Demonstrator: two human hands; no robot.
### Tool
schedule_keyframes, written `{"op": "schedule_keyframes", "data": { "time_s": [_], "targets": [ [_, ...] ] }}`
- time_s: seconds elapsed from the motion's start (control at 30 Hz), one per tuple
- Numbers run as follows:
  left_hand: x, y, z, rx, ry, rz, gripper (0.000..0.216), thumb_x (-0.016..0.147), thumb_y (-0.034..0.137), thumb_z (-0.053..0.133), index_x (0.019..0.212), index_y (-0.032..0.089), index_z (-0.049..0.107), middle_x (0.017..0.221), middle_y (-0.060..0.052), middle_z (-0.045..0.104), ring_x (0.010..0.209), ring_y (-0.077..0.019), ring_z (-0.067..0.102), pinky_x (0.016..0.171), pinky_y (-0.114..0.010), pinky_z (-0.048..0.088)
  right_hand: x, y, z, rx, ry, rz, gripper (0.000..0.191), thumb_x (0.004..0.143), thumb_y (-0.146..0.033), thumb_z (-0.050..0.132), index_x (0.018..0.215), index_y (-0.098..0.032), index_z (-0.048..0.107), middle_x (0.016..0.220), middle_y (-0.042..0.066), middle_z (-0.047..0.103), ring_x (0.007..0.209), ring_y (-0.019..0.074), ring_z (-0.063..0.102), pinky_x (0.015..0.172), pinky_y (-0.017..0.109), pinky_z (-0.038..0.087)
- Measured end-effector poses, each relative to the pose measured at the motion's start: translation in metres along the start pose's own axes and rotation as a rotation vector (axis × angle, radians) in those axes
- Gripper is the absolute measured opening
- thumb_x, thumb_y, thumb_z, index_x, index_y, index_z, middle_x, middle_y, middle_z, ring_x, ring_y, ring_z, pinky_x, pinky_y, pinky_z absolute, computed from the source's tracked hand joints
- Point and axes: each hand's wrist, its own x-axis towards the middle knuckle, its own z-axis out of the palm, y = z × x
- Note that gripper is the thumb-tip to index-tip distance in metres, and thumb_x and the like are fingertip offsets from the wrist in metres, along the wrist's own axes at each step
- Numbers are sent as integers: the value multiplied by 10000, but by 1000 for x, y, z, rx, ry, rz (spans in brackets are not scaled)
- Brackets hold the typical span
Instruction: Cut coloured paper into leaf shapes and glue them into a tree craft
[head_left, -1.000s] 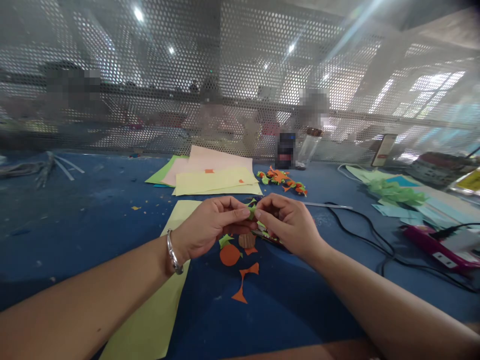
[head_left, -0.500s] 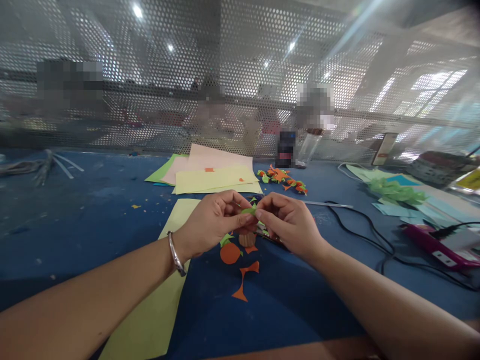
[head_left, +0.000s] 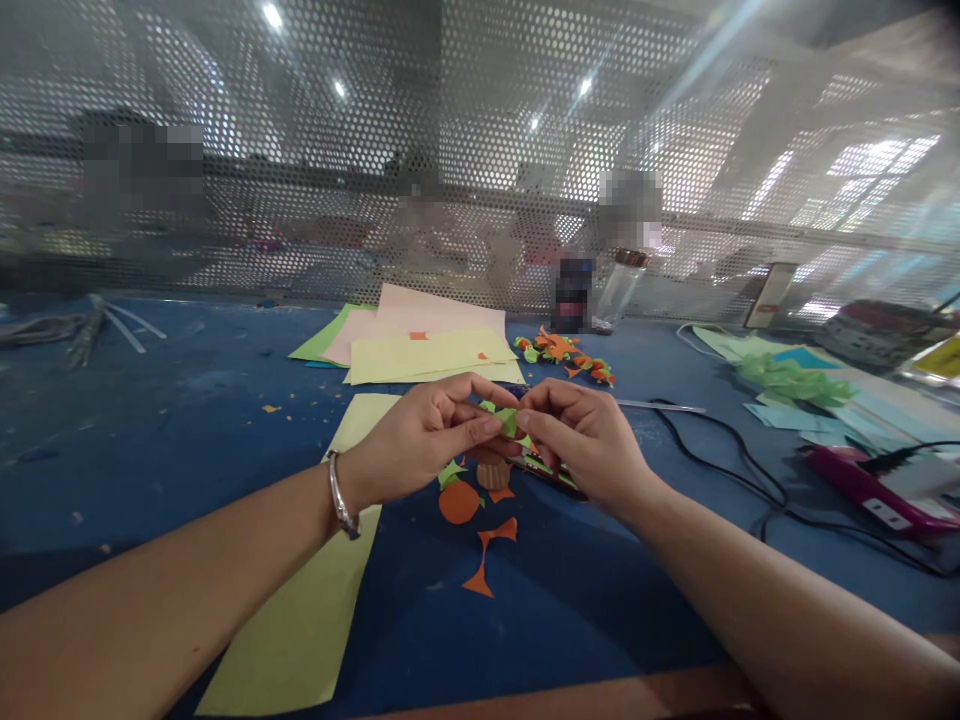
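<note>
My left hand (head_left: 420, 435) and my right hand (head_left: 585, 435) meet above the blue table (head_left: 150, 420), both pinching a small green paper piece (head_left: 504, 417) between thumbs and fingertips. A silver bangle (head_left: 339, 497) circles my left wrist. Below the hands lie an orange paper circle (head_left: 459, 501), orange offcuts (head_left: 487, 560) and a small tan round object (head_left: 493, 474), partly hidden by my fingers.
A long pale yellow sheet (head_left: 315, 590) lies under my left forearm. Stacked coloured sheets (head_left: 420, 345) sit further back, with orange and green scraps (head_left: 566, 355) beside them. Black cables (head_left: 750, 470), a magenta tool (head_left: 870, 490) and light blue and green paper (head_left: 795, 385) are at right. A perforated screen (head_left: 450, 150) closes the back.
Both hands have stayed together on the green piece, shifting slightly upward while the fingers work it; the piece now shows a bit more between the fingertips.
</note>
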Motion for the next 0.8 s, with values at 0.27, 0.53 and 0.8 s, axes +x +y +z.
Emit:
{"op": "schedule_keyframes", "data": {
  "time_s": [0.27,0.53,0.8],
  "targets": [
    [-1,1,-7,364,76,-2,272,953,395,605,1120,180,609,779,-28,733,718,-160,708,672,-267,533,3,6,-2,-114,7,1,139,852,-237,607,726,-178,601,532,-74,489,414,56,398,433,205,302],
    [-6,15,-11,1063,-177,-227,250,715,338,737,907,180,716,809,-26,665,706,-181,571,586,-273,356,5,13,1,-461,-256,37,119,779,-149,579,664,-175,597,565,-54,498,536,88,430,509,223,310],
    [-9,14,-9,1051,-217,-210,147,708,274,735,825,188,714,818,-46,681,768,-212,593,628,-280,359,2,13,6,-660,-339,71,88,732,-133,584,666,-188,599,588,-30,561,540,105,473,504,232,297]
  ]
}}
